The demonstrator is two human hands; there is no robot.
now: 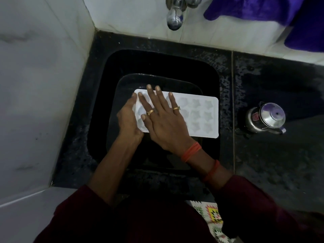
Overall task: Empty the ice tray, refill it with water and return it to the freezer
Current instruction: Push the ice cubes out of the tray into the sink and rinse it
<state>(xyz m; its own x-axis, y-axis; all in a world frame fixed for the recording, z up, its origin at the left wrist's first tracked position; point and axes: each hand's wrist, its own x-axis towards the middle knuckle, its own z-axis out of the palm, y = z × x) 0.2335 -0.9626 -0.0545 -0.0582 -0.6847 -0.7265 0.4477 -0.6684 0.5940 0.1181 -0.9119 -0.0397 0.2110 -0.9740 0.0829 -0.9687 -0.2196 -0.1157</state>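
the ice tray [201, 116] lies across a dark dish [157, 79] down in the black sink [157, 64], a little short of the tap [174, 20]; her right hand [164, 123] is laid flat on it, fingers [158, 97] straight and spread, pressing; the left hand [128, 118] clasps the tray's left end, its fingers tucked under the edge and mostly hidden; the star moulds look turned bottom-up, so i'd say she's at the emptying step; no water runs that i can see; next she'd need to lift it, turn it over and bring it under the spout.
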